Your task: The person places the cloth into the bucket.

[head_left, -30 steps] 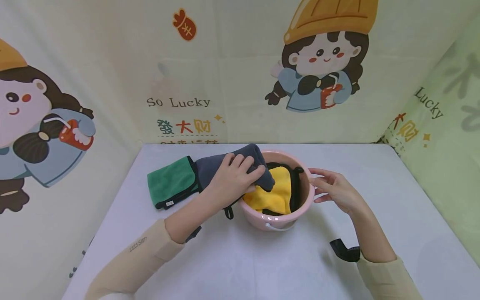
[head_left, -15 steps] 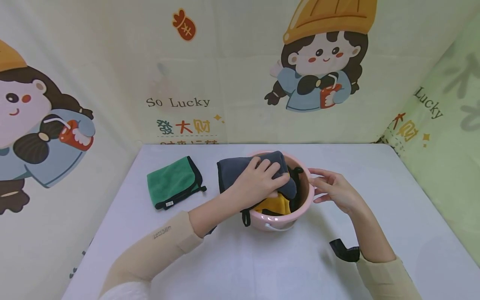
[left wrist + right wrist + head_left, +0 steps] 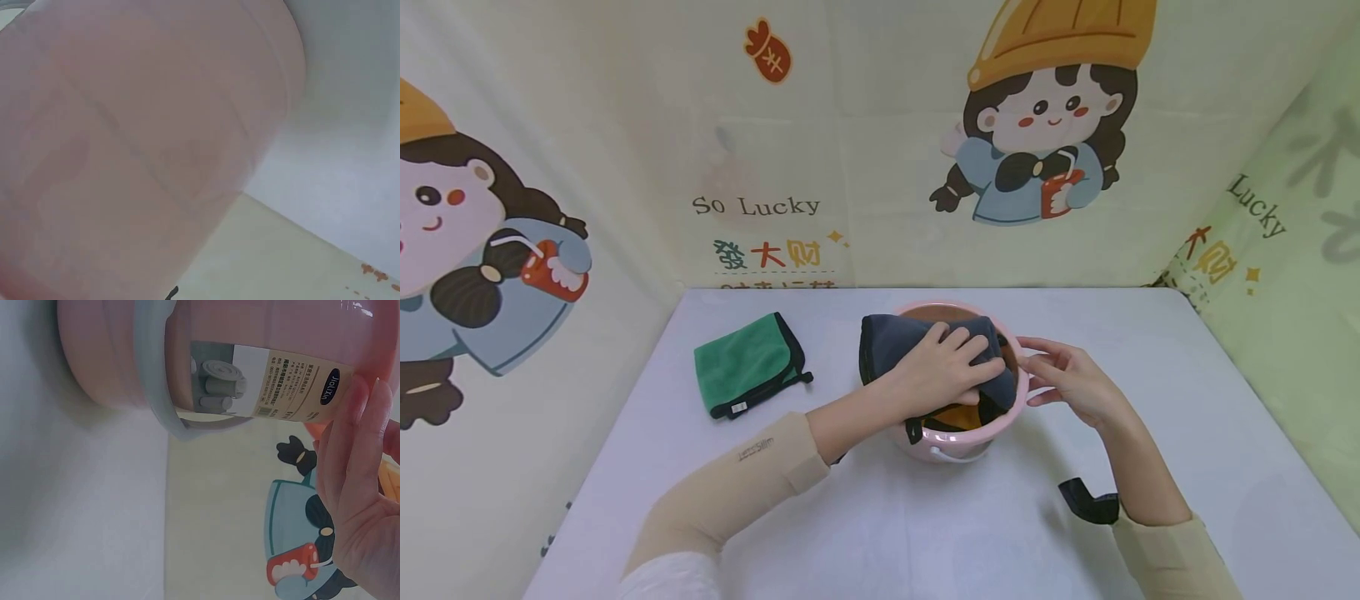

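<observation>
In the head view, my left hand (image 3: 946, 367) grips a folded dark grey-blue towel (image 3: 886, 340) with black edging over the mouth of a pink bucket (image 3: 917, 445). One end of the towel dips inside while the other hangs past the left rim. Beneath it, a strip of yellow cloth (image 3: 962, 416) shows inside the bucket. My right hand (image 3: 1078, 383) touches the bucket's right side near the rim. Seen from the right wrist, its fingers (image 3: 351, 434) lie straight against the wall beside a paper label (image 3: 281, 381). Only the bucket's wall (image 3: 150, 119) fills the left wrist view.
A folded green towel (image 3: 748, 364) with black trim lies on the white table (image 3: 865, 525) to the left. The bucket's white handle (image 3: 958, 455) hangs down at the front. A printed cloth backdrop (image 3: 880, 167) stands behind the table; a black strap piece (image 3: 1088, 502) juts from the right wrist.
My left hand has carried the grey-blue towel rightward, from beside the green towel to over the bucket, covering most of the yellow cloth. My right hand has stayed at the rim.
</observation>
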The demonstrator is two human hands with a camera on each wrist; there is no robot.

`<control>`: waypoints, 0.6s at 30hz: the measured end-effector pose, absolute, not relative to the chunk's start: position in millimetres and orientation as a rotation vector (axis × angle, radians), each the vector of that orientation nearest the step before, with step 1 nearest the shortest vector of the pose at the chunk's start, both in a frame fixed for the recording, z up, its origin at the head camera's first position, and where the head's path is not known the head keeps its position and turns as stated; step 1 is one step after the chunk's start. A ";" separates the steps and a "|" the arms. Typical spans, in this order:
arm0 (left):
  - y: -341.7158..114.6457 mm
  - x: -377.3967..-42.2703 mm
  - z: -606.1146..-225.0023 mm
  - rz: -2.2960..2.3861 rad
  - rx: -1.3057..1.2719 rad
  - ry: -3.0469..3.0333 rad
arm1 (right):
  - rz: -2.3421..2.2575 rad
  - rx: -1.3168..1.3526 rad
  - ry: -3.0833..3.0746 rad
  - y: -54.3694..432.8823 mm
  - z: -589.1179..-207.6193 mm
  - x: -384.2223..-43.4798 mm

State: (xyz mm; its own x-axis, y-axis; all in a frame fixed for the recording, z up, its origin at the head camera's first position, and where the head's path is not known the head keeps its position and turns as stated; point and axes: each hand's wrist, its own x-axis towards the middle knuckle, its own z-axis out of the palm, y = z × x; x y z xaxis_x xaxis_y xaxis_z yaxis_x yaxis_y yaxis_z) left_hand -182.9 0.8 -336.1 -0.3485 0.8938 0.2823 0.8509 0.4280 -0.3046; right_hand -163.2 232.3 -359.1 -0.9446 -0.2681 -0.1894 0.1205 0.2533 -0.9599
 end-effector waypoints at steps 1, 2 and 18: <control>2.0 -183.4 -336.3 0.148 -1.488 -2.296 | -1.739 -0.135 2.217 232.2 -358.9 -163.1; 2.9 -184.0 -336.7 0.152 -1.492 -2.307 | -1.739 -0.133 2.217 232.2 -358.7 -163.0; 11.0 -193.5 -347.7 0.191 -1.608 -2.562 | -1.732 -0.142 2.229 232.3 -359.3 -163.1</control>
State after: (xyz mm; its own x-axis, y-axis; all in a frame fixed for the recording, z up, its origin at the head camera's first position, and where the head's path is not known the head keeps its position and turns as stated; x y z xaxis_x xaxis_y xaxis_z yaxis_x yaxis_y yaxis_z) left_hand -193.5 11.0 -347.7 -0.4326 0.9012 0.0270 0.8871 0.4308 -0.1654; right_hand -163.1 232.3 -359.3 -0.9458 -0.2672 -0.1845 0.1129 0.2622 -0.9584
